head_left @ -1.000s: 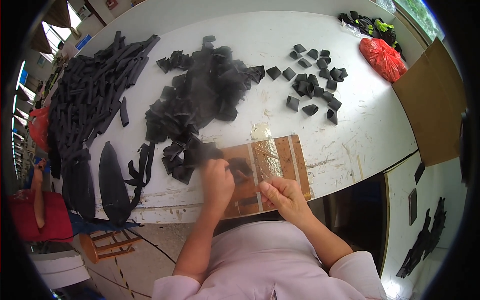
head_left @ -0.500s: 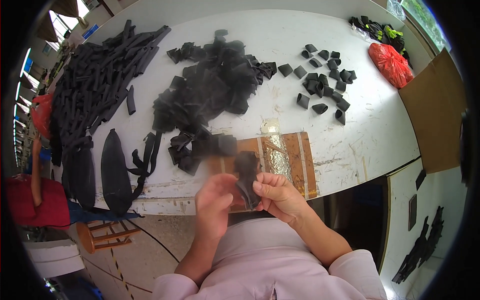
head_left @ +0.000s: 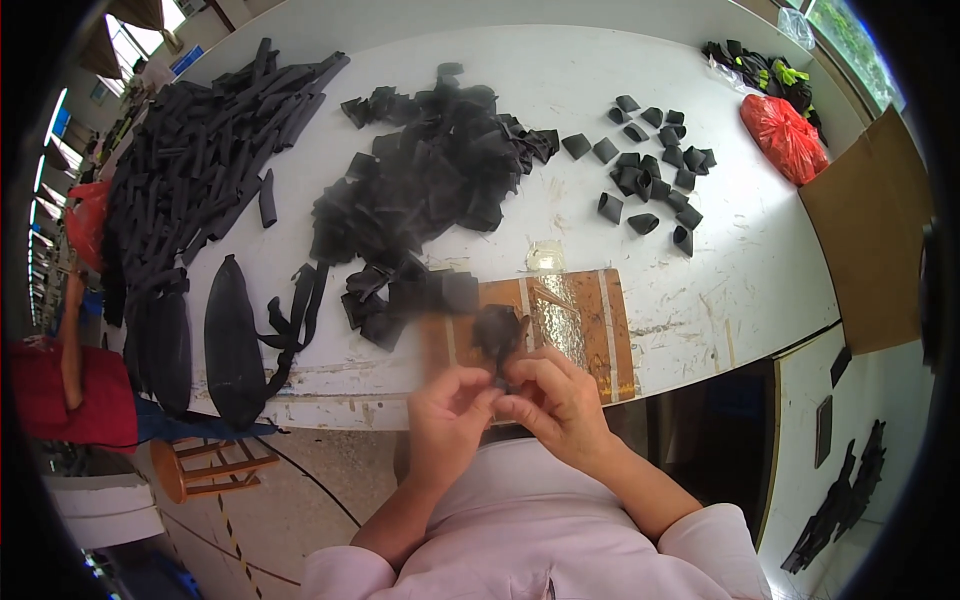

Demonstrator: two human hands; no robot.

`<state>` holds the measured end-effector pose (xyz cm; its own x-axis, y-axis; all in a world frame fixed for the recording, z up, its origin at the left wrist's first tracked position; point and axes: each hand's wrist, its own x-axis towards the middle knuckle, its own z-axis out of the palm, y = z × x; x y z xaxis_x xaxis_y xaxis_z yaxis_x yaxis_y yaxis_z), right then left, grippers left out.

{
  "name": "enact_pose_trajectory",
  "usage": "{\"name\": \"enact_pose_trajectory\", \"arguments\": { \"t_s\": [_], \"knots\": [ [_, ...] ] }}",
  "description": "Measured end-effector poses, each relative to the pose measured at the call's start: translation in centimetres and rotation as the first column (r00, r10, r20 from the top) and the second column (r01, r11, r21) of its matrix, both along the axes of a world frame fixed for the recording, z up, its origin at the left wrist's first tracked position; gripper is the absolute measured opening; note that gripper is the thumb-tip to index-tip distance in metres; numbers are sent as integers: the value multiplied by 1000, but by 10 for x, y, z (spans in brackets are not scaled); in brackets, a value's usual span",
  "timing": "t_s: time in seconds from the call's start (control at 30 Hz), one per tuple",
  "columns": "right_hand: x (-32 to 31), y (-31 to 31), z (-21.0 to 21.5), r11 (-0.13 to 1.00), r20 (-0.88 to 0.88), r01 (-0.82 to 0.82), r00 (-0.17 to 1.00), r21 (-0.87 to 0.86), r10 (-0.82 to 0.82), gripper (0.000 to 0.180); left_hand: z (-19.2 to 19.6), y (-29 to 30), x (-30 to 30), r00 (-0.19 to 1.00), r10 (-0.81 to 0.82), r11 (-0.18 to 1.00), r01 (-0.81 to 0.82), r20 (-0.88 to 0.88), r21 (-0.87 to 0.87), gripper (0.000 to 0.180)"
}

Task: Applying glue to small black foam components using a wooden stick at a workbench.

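Note:
A black fabric piece point(head_left: 496, 332) hangs over the near part of a brown board point(head_left: 612, 340), pinched at its near end by both hands. My left hand point(head_left: 450, 418) closes on it from the left, thumb and forefinger together. From the right, my right hand point(head_left: 558, 405) pinches the same end, and the fingertips of both hands nearly meet. The fingers hide most of that end. Just beyond the board's left side lie several loose black fabric pieces point(head_left: 385, 325), part of a large dark heap point(head_left: 420, 170).
Short black tubes point(head_left: 640, 180) are scattered at the right. Long black strips point(head_left: 200, 150) pile up at the far left, near an elongated black piece point(head_left: 230, 345). A red plastic bag point(head_left: 783, 138) and a cardboard sheet point(head_left: 865, 230) stand at the right edge. A co-worker's arm point(head_left: 72, 340) shows at left.
Both hands have drawn closer together at the near end of the fabric piece. My right fingers now bend over it, and its held end is more bunched.

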<state>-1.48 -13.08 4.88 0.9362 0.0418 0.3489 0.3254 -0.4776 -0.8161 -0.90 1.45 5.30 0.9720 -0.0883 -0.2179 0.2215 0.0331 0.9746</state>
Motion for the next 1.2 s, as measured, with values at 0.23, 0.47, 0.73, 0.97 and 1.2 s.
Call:
{"name": "enact_pose_trajectory", "arguments": {
  "t_s": [0.23, 0.47, 0.73, 0.97, 1.2],
  "knots": [
    [6, 9, 1, 981, 227, 36, 974, -190, 8, 17, -10, -19, -3, 837, 51, 861, -313, 545, 400, 6],
    [12, -6, 7, 764, -371, 124, 915, 633, 159, 2, 11, -2, 14, 958, -168, 688, -55, -232, -724, 17],
    [14, -17, 23, 215, -300, 208, 670, 954, 679, 16, 27, -30, 15, 950, 207, 966, -161, 236, -201, 13],
    [56, -24, 85, 616, -272, -166, 788, 770, 552, 28, 60, -12, 37, 960, -264, 221, -38, -98, -974, 20],
    [57, -29, 54, 788, -391, -131, 813, 602, 433, 24, 43, -14, 39, 993, -57, 859, 102, 105, -502, 33]
  ]
}}
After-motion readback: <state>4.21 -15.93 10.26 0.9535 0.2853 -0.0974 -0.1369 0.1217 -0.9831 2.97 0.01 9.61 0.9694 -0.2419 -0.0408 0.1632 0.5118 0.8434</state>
